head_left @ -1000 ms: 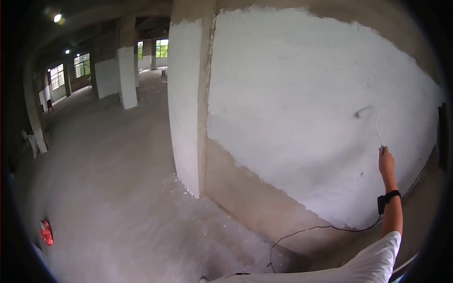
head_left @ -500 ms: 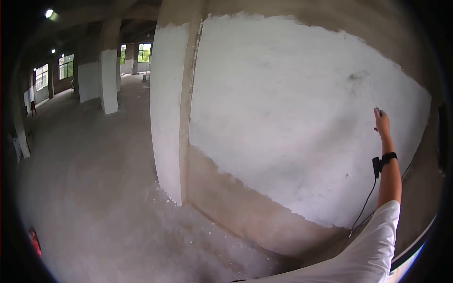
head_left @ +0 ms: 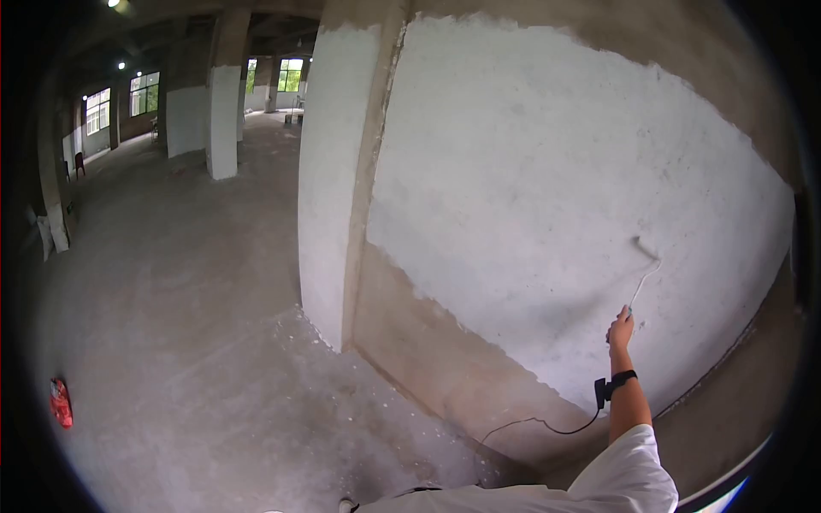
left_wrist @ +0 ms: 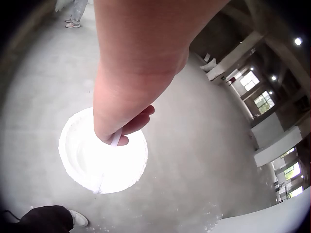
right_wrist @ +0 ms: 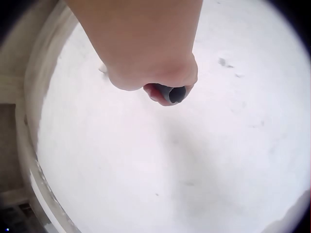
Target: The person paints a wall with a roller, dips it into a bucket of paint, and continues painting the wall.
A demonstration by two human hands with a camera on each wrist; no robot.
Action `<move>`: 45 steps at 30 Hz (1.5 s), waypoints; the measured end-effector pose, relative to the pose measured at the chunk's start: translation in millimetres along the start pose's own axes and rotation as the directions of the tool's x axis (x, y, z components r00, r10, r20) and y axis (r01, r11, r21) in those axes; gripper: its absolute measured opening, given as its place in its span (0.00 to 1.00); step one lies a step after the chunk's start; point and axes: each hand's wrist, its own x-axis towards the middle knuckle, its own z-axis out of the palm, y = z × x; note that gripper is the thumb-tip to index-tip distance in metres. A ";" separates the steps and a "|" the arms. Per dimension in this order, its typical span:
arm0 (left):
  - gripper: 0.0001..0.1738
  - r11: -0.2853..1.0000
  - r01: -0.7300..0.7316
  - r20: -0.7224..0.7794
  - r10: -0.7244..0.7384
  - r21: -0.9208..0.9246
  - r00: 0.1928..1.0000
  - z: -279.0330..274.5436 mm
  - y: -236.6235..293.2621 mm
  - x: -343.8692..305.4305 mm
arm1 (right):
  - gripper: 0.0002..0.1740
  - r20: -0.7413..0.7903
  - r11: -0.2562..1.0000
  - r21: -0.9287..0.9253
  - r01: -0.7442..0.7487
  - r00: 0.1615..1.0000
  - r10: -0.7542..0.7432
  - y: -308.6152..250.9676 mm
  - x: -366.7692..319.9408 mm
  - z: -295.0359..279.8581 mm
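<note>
In the head view my right hand [head_left: 620, 328] grips a paint roller [head_left: 647, 272] by its handle, arm stretched toward the wall. The roller's thin bent frame runs up from the fist, and its small head overlaps the white-painted wall [head_left: 513, 154]. Seen from the right wrist, the fingers curl round the dark, hollow handle end [right_wrist: 178, 94]. My left hand [left_wrist: 127, 127], outside the head view, holds a white bucket [left_wrist: 66, 162] by its handle [left_wrist: 116, 137]. Bright white fills the inside of the bucket, overexposed in this view.
Bare brown wall [head_left: 445, 316] borders the paint below and above. A pillar [head_left: 329, 188] stands left of it. On the floor lies a red bag [head_left: 60, 403]. A cable trails from the right wrist. Another person's legs [left_wrist: 77, 12] show behind in the left wrist view.
My right hand rose with the roller, then came down and left; the roller head is now lower on the wall. The head view swung right and back again.
</note>
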 end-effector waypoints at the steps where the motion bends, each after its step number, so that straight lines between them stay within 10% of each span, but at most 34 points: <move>1: 0.31 1.000 0.003 0.000 -0.003 -0.011 1.000 3.3 5.0 2.5 | 0.23 -0.008 0.999 -0.004 -0.041 0.999 0.041 4.6 -15.9 4.1; 9: 0.29 0.998 0.038 -0.013 -0.039 -0.051 0.999 21.3 41.6 1.3 | 0.25 0.021 0.946 -0.087 0.312 0.950 -0.311 -195.1 100.8 -30.4; 12: 0.28 0.999 0.041 -0.030 -0.042 -0.035 0.999 6.4 60.7 2.4 | 0.27 0.079 0.976 -0.058 0.209 0.976 -0.204 -266.2 145.4 -42.5; 16: 0.28 0.997 0.065 -0.051 -0.066 -0.032 0.996 -15.6 74.7 10.3 | 0.28 0.022 0.981 -0.093 0.172 0.985 -0.171 -212.9 133.2 -16.4; 22: 0.26 0.988 0.120 -0.093 -0.128 -0.093 0.987 -39.5 91.0 22.0 | 0.37 -0.092 0.856 -0.493 0.153 0.970 -0.227 113.2 30.8 -2.0; 23: 0.26 0.987 0.130 -0.106 -0.140 -0.098 0.984 -50.4 91.4 29.3 | 0.33 -0.042 0.931 -0.354 -0.091 0.996 0.081 92.3 -34.1 0.7; 26: 0.26 0.982 0.155 -0.110 -0.166 -0.106 0.980 -59.8 100.6 47.9 | 0.28 -0.009 0.963 -0.126 -0.237 0.971 0.238 89.7 -73.7 0.4; 32: 0.25 0.965 0.240 -0.086 -0.249 -0.103 0.965 -32.7 83.3 81.1 | 0.26 0.037 0.990 -0.025 0.138 0.990 -0.137 -101.2 -16.3 25.0; 37: 0.24 0.960 0.268 -0.093 -0.275 -0.086 0.957 -9.8 76.0 119.2 | 0.26 0.128 0.991 0.108 0.078 0.988 -0.091 -227.5 69.8 52.1; 43: 0.28 0.973 0.219 -0.156 -0.228 -0.069 0.961 45.5 80.0 146.9 | 0.27 -0.002 0.986 0.164 -0.008 1.000 0.008 -100.4 59.8 134.0; 45: 0.33 0.782 0.588 0.037 -0.594 -0.205 0.803 71.6 92.3 154.8 | 0.28 -0.068 0.996 0.082 0.022 0.998 -0.017 2.8 20.9 177.2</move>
